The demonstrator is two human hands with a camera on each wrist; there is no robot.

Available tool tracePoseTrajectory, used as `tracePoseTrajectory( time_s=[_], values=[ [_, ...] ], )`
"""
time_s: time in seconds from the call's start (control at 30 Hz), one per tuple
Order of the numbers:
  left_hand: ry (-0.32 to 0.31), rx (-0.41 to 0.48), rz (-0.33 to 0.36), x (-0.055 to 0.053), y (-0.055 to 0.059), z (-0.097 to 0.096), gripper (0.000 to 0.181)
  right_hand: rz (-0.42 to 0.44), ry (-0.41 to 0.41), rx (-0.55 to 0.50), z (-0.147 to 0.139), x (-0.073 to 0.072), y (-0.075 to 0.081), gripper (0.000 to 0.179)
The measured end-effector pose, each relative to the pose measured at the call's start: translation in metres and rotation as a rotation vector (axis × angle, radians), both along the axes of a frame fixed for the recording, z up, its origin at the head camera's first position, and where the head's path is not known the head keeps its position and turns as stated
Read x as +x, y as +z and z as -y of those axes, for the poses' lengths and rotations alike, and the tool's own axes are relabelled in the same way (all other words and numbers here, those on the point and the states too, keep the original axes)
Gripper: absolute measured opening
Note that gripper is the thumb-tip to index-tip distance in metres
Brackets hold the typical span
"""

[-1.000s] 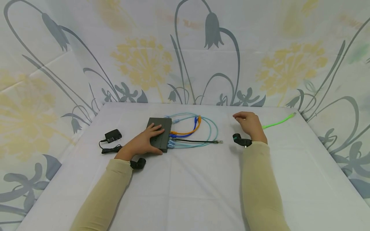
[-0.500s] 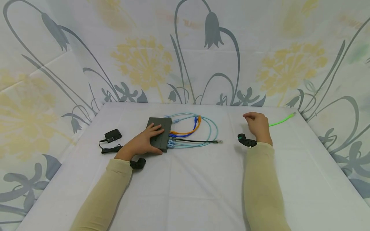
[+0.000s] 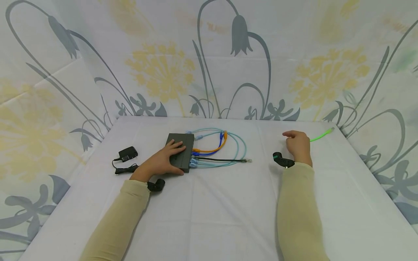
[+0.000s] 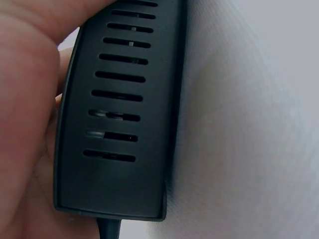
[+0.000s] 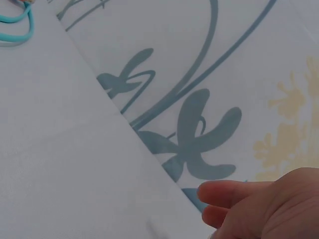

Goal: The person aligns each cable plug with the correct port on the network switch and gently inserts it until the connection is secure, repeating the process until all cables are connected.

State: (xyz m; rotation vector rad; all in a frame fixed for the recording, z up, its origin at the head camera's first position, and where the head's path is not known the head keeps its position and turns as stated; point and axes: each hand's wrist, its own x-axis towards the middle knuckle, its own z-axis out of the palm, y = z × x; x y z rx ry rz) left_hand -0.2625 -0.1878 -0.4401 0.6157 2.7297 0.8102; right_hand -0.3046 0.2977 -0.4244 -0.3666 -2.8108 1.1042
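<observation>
A dark grey network switch (image 3: 184,139) lies on the white-covered table. Several network cables sit in its right side, including an orange cable (image 3: 213,149), a blue one and a black cable (image 3: 222,160). My left hand (image 3: 160,162) rests on the switch with fingers spread over its top and the thumb along the near edge. The left wrist view shows the slotted side of the switch (image 4: 114,184) beside that hand. My right hand (image 3: 298,145) hovers at the right, fingers loosely bent, nothing visible in them. Behind it, a bright green cable (image 3: 321,136) is partly hidden.
A black power adapter (image 3: 128,154) with a bundled cord (image 3: 125,169) lies left of the switch. Light-blue cables (image 3: 244,145) loop out to the right of it. A clear plug (image 3: 248,160) ends the black cable. Flower-patterned cloth (image 3: 209,72) stands behind the table.
My right hand has moved to the right, covering more of the green cable, whose far end stays put. The left hand and the switch have not moved.
</observation>
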Motion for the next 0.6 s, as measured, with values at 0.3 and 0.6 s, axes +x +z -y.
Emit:
tracePoseTrajectory(
  time_s=[0.3, 0.6],
  values=[
    [-0.014, 0.007, -0.021, -0.0001, -0.0010, -0.0008, 0.102, 0.084, -0.055, -0.027, -0.0046, 0.0024, -0.0031, 0.047],
    [-0.014, -0.003, -0.021, 0.0005, -0.0006, -0.0010, 0.102, 0.106, -0.018, -0.044, -0.0023, 0.0026, -0.0023, 0.044]
  ],
)
